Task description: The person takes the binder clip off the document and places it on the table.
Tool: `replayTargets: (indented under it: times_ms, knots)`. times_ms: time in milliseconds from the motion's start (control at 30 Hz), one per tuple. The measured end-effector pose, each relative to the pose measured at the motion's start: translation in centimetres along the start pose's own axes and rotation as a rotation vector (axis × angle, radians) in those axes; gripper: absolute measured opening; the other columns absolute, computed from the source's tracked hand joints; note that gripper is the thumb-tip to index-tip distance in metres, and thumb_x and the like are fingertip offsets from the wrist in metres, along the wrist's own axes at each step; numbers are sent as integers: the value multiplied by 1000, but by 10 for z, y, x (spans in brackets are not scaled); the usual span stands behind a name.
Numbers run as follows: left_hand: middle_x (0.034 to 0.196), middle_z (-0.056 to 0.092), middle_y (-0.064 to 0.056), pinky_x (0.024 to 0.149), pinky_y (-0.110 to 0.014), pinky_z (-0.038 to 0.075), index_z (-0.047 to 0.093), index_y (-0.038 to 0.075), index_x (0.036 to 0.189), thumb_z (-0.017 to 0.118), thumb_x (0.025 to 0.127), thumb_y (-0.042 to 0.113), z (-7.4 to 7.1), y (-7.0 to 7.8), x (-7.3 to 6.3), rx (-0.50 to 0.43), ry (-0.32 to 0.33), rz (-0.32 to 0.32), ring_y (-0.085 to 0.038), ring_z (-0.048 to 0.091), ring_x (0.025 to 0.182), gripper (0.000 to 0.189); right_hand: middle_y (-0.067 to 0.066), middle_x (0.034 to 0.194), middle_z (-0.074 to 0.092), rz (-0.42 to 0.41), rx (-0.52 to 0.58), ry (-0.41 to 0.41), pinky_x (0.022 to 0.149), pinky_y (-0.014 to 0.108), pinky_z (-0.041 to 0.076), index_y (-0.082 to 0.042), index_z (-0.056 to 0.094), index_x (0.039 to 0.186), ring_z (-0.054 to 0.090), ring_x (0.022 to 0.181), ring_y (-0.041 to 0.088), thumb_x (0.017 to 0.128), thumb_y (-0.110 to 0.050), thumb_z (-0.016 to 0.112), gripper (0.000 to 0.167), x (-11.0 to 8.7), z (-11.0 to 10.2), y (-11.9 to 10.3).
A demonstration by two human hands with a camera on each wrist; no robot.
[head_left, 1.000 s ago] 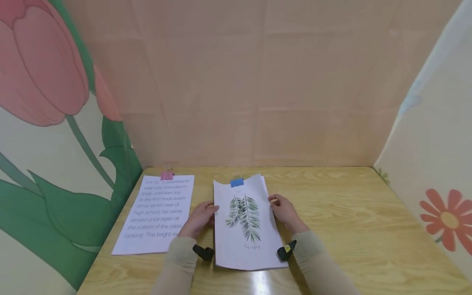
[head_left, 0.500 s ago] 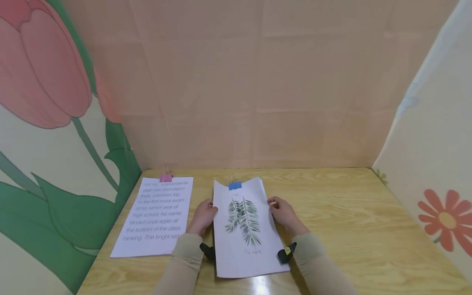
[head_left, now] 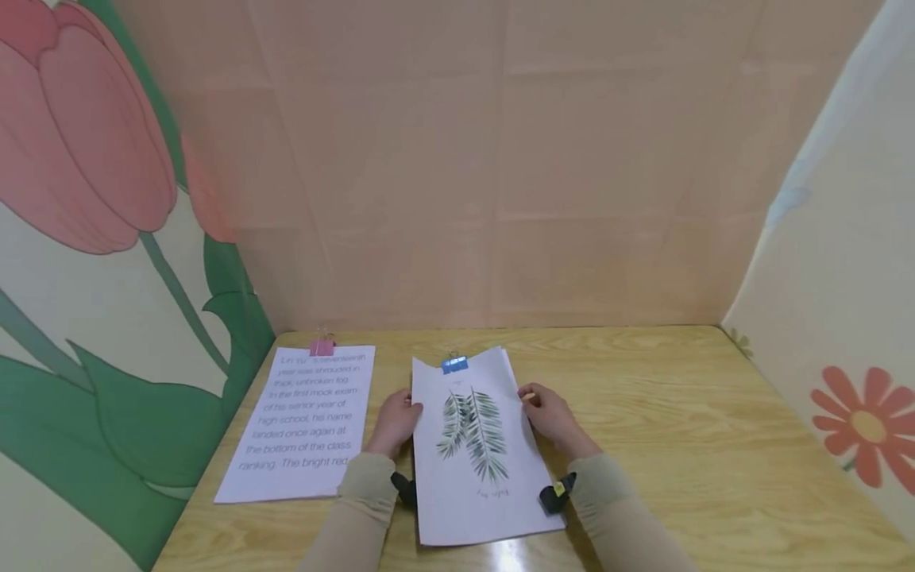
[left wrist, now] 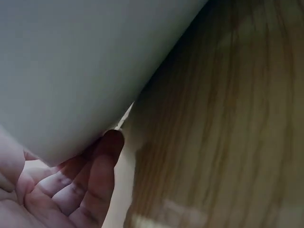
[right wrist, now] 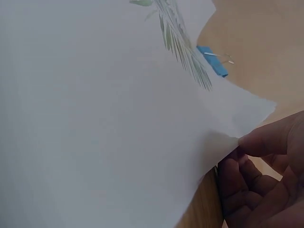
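Observation:
A stack of white paper [head_left: 457, 508] with a green leaf drawing and a blue binder clip [head_left: 454, 365] at its far edge is held slightly tilted over the table. My left hand [head_left: 396, 417] grips its left edge, thumb on top; in the left wrist view curled fingers [left wrist: 97, 185] lie under the sheets. On the opposite edge, my right hand [head_left: 550, 413] pinches the paper between thumb and fingers, plain in the right wrist view by the thumb [right wrist: 266, 137]. The sheets bow a little between both hands.
A second stack of printed paper [head_left: 293, 429] with a pink binder clip [head_left: 322, 347] lies left of my left hand on the wooden table [head_left: 679, 445]. A plain pinkish backdrop [head_left: 500, 199] stands behind, with flower-patterned panels [head_left: 858, 318] at the sides.
The leaf-drawing stack sits slightly lower in the head view, along with the printed stack and table edge. My left hand has moved slightly right; both hands keep their hold on the paper.

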State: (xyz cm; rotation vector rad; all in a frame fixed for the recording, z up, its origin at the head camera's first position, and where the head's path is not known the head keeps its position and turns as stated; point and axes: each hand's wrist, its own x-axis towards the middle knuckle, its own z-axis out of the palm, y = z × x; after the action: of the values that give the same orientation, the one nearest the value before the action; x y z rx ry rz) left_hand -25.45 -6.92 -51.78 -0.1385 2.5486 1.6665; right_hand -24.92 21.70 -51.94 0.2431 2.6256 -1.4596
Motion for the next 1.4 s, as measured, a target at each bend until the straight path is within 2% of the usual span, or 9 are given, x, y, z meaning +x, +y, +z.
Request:
replayTargets:
  times_ms: [200, 267, 367, 533, 667, 933, 1133, 1267, 1400]
  knots:
    - [82, 59, -10, 64, -33, 46, 61, -1, 87, 59, 88, 0, -1, 3, -1, 7, 44, 26, -23, 55, 74, 3, 16, 105, 61, 33, -13, 8, 70, 35, 47, -4, 61, 121, 57, 91, 29, 101, -4, 54, 21, 0, -2, -2]
    - [77, 54, -9, 60, -31, 43, 55, 3, 79, 58, 86, -2, -2, 4, -2, 0, 39, 22, -23, 51, 70, 9, 15, 105, 60, 49, -21, 6, 71, 35, 47, -4, 61, 121, 57, 91, 29, 100, -4, 54, 22, 1, -4, -1]
    - [77, 53, -8, 59, -30, 42, 52, 6, 75, 58, 85, -2, -3, 4, -2, -13, 26, 9, -23, 51, 70, 14, 14, 104, 62, 39, -71, -9, 72, 35, 49, -2, 61, 122, 57, 90, 28, 100, -5, 54, 23, 2, -7, -2]
    - [80, 57, -9, 61, -30, 45, 52, 5, 77, 59, 87, -4, 0, 4, -4, -54, 17, 25, -23, 54, 72, 16, 12, 97, 65, -60, -233, -54, 71, 35, 52, 6, 63, 124, 60, 84, 24, 99, -6, 56, 29, 2, -20, -6]
    - [76, 57, -8, 59, -28, 47, 51, 4, 79, 59, 89, -7, 2, 6, -5, -137, 12, 77, -19, 56, 68, 16, 12, 97, 66, -96, -293, -48, 71, 36, 52, 7, 63, 128, 60, 82, 24, 98, -10, 56, 35, 2, -32, -13]
    - [81, 67, -13, 52, -24, 44, 50, 0, 87, 55, 95, -8, 7, 11, -10, -338, -49, 93, -15, 56, 60, 12, 18, 115, 68, -160, -299, 14, 78, 41, 56, 3, 63, 130, 63, 94, 28, 105, -17, 55, 34, 5, -39, -37]
    - [88, 70, -16, 55, -24, 47, 53, -1, 92, 54, 98, -5, 7, 12, -13, -364, -55, 81, -17, 61, 66, 7, 23, 123, 67, -270, -290, 96, 91, 50, 55, 5, 61, 135, 64, 108, 36, 105, -15, 55, 36, 4, -37, -58]
    - [94, 72, -19, 61, -27, 52, 53, -1, 93, 53, 100, -5, 8, 12, -15, -378, -60, 91, -19, 66, 74, 8, 27, 133, 63, -374, -286, 159, 100, 56, 49, 6, 58, 138, 60, 122, 43, 106, -16, 54, 40, 4, -37, -71]
    - [96, 72, -19, 65, -29, 54, 54, -1, 94, 53, 100, -5, 8, 13, -16, -379, -55, 104, -19, 67, 78, 7, 26, 141, 58, -423, -297, 200, 107, 58, 43, 5, 56, 142, 54, 131, 44, 105, -17, 55, 42, 4, -36, -82]
